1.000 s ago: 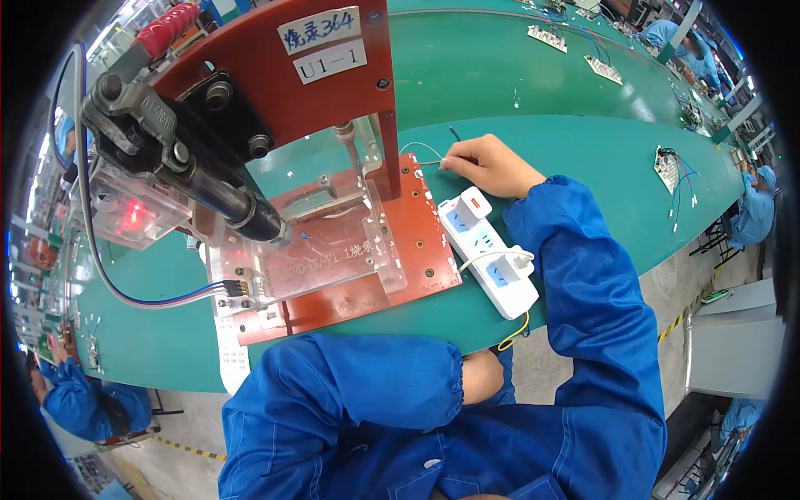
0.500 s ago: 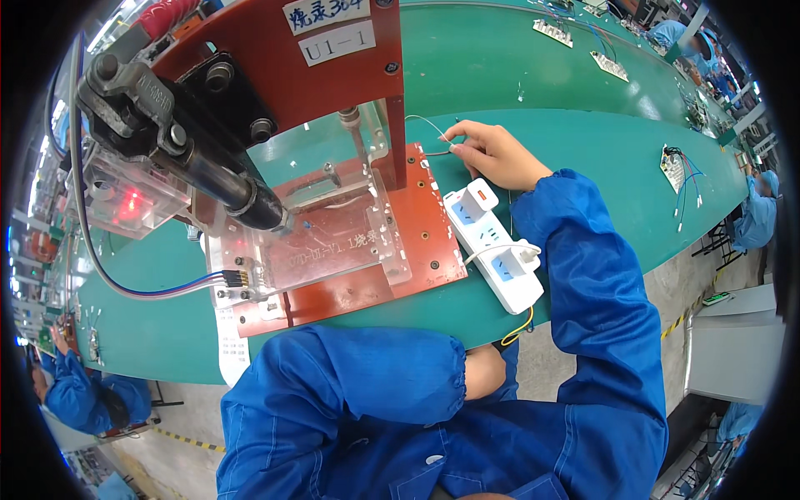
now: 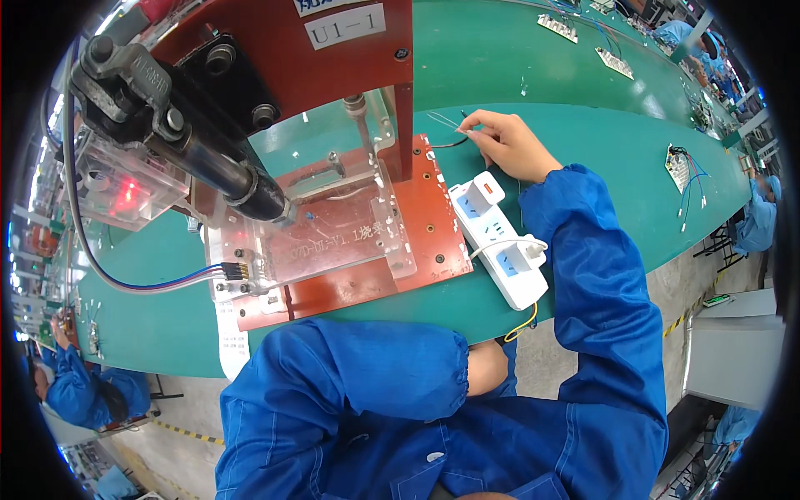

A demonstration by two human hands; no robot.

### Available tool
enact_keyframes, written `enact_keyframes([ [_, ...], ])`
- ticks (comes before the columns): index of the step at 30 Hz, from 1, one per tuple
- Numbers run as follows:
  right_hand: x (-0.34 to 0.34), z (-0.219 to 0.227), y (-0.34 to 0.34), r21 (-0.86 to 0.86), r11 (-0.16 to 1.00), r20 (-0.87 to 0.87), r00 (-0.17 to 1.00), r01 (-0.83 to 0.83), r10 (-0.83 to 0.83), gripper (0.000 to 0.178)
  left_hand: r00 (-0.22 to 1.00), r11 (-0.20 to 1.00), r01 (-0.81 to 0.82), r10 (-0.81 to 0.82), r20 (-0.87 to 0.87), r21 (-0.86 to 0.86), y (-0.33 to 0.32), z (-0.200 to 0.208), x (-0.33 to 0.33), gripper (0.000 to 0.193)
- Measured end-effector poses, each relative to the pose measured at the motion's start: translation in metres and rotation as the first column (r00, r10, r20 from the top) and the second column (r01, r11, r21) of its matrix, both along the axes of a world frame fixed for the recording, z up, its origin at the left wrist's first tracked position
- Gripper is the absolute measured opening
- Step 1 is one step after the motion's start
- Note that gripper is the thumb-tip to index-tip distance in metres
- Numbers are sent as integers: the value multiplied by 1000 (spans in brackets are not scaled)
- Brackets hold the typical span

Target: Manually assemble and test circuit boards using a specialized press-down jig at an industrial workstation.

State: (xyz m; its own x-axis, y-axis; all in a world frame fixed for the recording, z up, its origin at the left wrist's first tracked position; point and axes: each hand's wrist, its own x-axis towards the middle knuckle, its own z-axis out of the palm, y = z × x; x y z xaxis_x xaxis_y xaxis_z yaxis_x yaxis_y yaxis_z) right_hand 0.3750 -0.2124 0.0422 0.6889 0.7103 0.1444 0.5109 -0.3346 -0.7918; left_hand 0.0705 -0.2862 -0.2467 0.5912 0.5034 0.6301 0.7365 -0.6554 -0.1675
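Your left hand [image 3: 488, 370]: only a bit of skin shows past your cuff [image 3: 461, 368]; its fingers are hidden.
Your right hand [image 3: 506, 140]: some fingers hide behind the others.
Thin wire [image 3: 443, 121]: it might end at your fingers, but it's too skinny to be sure.
Red frame [image 3: 354, 75]: cut off at the top of your view.
White bar [image 3: 232, 343]: the red base [image 3: 321, 302] hides part of it.
Far boards [image 3: 615, 64]: parts too tiny to name.

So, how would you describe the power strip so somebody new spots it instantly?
Find the big red fixture at upper left, standing on a red base plate. Right of that plate, on the green tabletop, nearer the wearer than the right hand, lies the power strip. Unlike its neighbours, it is a long white bar with sockets and white plugs in them.
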Motion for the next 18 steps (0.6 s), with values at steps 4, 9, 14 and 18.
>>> enact_keyframes([
  [4,0,1,5,7,1000,70,998,4,-4,16,999,999,29,-30,-38,-22,19,34,9,49],
  [9,8,-5,2,113,970,-47,976,217,-212,15,991,994,92,-97,-92,-61,33,83,18,50],
  [14,18,-15,-5,39,968,243,938,246,-248,15,978,984,147,-160,-135,-100,36,99,18,51],
  [18,14,-13,-1,-43,983,579,806,180,-122,16,964,975,181,-202,-173,-130,35,93,12,52],
])
